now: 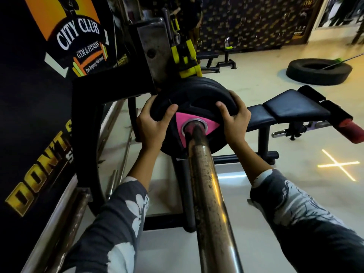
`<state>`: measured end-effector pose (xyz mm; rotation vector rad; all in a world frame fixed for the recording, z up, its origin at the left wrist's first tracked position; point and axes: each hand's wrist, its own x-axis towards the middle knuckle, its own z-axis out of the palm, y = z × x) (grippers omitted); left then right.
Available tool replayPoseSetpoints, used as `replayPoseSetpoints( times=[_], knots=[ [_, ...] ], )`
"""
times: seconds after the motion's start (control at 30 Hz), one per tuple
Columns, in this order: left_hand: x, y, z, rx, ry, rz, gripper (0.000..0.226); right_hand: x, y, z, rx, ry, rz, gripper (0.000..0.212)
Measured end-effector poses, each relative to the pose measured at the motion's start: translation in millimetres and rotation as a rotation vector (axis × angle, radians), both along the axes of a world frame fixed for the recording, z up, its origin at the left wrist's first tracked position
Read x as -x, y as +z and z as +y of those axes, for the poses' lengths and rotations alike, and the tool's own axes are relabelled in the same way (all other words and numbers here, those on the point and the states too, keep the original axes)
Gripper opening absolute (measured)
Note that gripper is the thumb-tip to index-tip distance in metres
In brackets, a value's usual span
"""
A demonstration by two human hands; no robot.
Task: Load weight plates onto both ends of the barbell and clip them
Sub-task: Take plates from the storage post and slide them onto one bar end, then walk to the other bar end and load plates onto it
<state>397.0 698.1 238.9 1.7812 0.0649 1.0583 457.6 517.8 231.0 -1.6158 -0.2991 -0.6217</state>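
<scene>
Closest of all, a worn, brown-stained steel barbell sleeve (206, 184) runs up between the two forearms and away from the camera. Its long axis passes straight through the gap between the hands. At arm's length, a black rubber weight plate (195, 99) with a pink triangular insert (181, 120) sits threaded on that sleeve. The bar goes through the steel ring (195, 123) at the plate's centre, and the plate's face stands square to the bar.

The left hand (151, 125) grips the rim on its own side, with the thumb laid on the front face. The right hand (234, 119) grips the upper rim opposite in the same way. Both hands are equally near the plate, so any push would go along the bar, away from the body.

The fingers curl behind the rim and are hidden. Beyond the hands the black edge looks ribbed, and I cannot tell whether that is one thick plate or several stacked together. How far the plate stands from the inner collar is also hidden. No clip is visible, and the bar's far end is out of view. Past the right hand stands a black padded bench (291, 107).
</scene>
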Motion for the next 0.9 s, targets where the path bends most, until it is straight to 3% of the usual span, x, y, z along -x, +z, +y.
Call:
replayPoseSetpoints(
  times=[0.13, 0.27, 0.37, 0.47, 0.7, 0.9],
  knots=[
    [8, 5, -4, 0.012, -0.002, 0.029, 0.075, 5, 5, -2, -0.006, 0.033, 0.061, 0.061],
    [16, 4, -6, 0.041, 0.022, 0.131, 0.057, 21, 9, -7, -0.025, 0.103, 0.125, 0.063],
    [40, -4, -12, -0.064, 0.067, 0.174, 0.062, 52, 2, -18, -0.017, 0.117, 0.117, 0.055],
    [83, -16, -25, -0.138, 0.041, 0.27, 0.067, 99, -8, -34, 0.062, 0.173, 0.087, 0.045],
    [221, -32, -71, -0.253, 0.045, 0.325, 0.052, 234, -34, -68, 0.294, 0.283, 0.009, 0.052],
    [329, -38, -109, -0.291, 0.006, 0.324, 0.045, 328, -44, -95, 0.271, 0.28, 0.025, 0.047]
  ],
)
